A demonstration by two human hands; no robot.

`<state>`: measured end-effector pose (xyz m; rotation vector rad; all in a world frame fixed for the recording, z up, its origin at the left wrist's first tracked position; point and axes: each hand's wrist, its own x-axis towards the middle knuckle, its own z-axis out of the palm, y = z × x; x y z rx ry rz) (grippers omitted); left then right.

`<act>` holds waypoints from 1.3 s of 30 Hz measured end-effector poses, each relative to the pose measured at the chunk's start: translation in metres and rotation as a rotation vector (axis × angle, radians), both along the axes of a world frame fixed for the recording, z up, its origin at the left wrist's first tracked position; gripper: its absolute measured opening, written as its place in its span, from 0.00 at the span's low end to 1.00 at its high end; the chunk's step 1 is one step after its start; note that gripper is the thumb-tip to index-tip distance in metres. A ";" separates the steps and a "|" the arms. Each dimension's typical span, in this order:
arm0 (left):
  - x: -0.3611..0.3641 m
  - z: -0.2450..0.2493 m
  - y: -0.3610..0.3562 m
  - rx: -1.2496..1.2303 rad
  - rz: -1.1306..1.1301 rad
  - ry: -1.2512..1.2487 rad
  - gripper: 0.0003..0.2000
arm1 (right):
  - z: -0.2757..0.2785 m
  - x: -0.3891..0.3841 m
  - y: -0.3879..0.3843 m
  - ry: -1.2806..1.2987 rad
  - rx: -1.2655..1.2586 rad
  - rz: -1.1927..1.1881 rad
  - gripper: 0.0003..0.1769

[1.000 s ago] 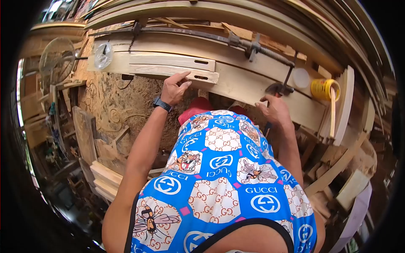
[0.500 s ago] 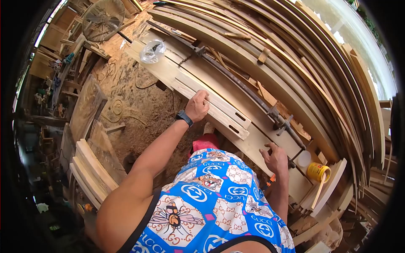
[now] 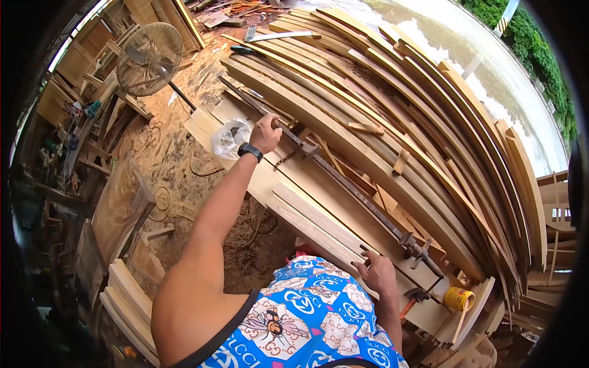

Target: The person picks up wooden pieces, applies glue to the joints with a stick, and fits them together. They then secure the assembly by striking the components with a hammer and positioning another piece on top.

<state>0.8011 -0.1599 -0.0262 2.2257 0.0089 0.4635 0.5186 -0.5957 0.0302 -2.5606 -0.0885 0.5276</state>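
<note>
Left hand (image 3: 265, 134): closed round upper end of long clamp (image 3: 356, 194), near plastic bag (image 3: 230, 138)
Right hand (image 3: 376, 273): fingers loosely spread, at lower end of pale wood strips (image 3: 318, 224)
Clamp: lying lengthwise on boards, beside strips

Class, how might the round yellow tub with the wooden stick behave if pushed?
The yellow tub is probably stiff, its wall evenly round. The wooden stick jutting past its rim might help it tip; on its side, that round wall could let it roll.
</note>
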 end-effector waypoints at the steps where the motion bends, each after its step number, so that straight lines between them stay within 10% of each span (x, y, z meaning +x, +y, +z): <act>1: 0.021 0.005 0.013 0.094 0.014 -0.010 0.18 | 0.000 0.007 0.008 0.018 0.002 0.008 0.24; 20: 0.369 -0.023 0.171 0.471 0.347 0.483 0.16 | 0.007 0.014 0.009 0.260 -0.212 -0.405 0.26; 22: 0.418 -0.071 0.213 0.943 0.177 0.407 0.16 | 0.003 0.000 -0.002 0.286 -0.207 -0.423 0.26; 23: 0.394 -0.056 0.197 0.258 0.465 0.203 0.17 | -0.001 -0.010 -0.007 0.298 -0.230 -0.445 0.25; 24: 0.414 -0.062 0.220 0.886 0.226 0.359 0.20 | -0.005 -0.021 -0.013 0.312 -0.250 -0.467 0.25; 26: 0.441 -0.079 0.249 0.314 0.304 0.308 0.23 | -0.013 -0.054 -0.033 0.369 -0.227 -0.550 0.25; 28: 0.442 -0.068 0.246 0.558 0.384 0.407 0.26 | -0.041 -0.098 -0.054 0.426 -0.164 -0.650 0.23; 30: 0.478 -0.097 0.274 1.451 0.150 0.523 0.32 | -0.055 -0.131 -0.068 0.521 -0.009 -0.890 0.19; 34: 0.435 -0.032 0.250 0.594 0.197 0.361 0.22 | -0.034 -0.152 -0.067 0.675 -0.002 -1.060 0.16; 39: 0.405 -0.007 0.239 0.756 0.126 0.347 0.17 | -0.051 -0.191 -0.087 0.750 0.051 -1.127 0.15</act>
